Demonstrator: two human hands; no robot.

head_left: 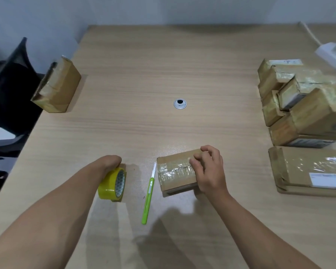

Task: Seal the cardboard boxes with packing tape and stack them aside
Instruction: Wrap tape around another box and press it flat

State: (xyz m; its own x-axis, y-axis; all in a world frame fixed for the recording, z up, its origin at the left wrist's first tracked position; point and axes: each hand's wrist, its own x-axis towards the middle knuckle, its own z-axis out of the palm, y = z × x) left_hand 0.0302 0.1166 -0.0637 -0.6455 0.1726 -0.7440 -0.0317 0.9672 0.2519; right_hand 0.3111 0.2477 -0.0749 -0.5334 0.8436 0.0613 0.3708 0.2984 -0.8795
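matt cardboard box [177, 172] under glossy tape, on wood-grain table [163, 65].

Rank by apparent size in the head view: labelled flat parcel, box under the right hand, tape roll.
1. flat parcel
2. box under the right hand
3. tape roll
All three sit similarly near the camera, so the ranking is fair.

Head-worn view, down over table [144, 65]

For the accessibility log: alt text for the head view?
A person's right hand holds a small taped brown cardboard box on a light wooden table; the left hand rests on an upright yellow packing-tape roll. A green utility knife lies between them, with more taped cardboard boxes stacked at right.
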